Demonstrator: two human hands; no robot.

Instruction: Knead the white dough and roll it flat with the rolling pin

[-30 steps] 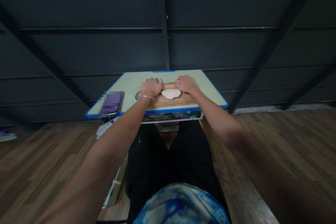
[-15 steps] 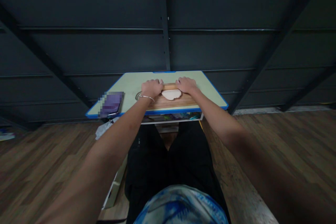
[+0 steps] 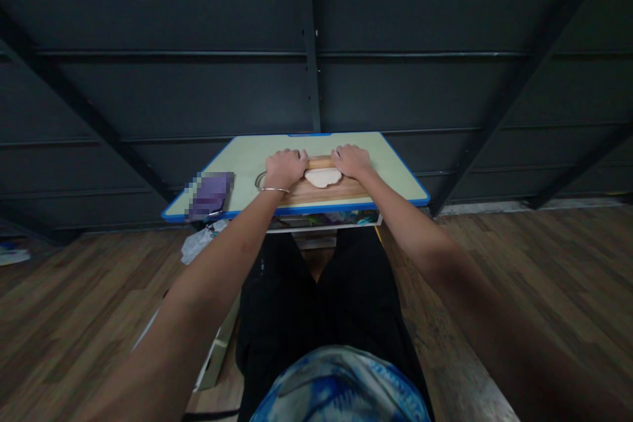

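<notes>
A wooden rolling pin (image 3: 320,162) lies crosswise over a wooden board (image 3: 321,196), its two ends covered by my hands. My left hand (image 3: 287,166), with a thin bracelet at the wrist, is closed round the left end. Round the right end, my right hand (image 3: 351,159) is closed too. Between them a flat, pale piece of dough (image 3: 323,177) sits on the board, its far edge against or under the pin. Part of a dark looped cord (image 3: 259,179) shows beside my left wrist.
The board rests on a pale green table (image 3: 395,175) with a blue edge. A purple item (image 3: 210,196), partly blurred out, lies at its left front corner. Below that hangs something whitish (image 3: 200,244). An open shelf (image 3: 326,219) with things inside is under the tabletop. A dark panelled wall (image 3: 222,99) stands behind.
Both hands keep hold of the rolling pin in nearly the same place. My left wrist and forearm have shifted slightly, and the bracelet sits a little differently. The dough looks about the same.
</notes>
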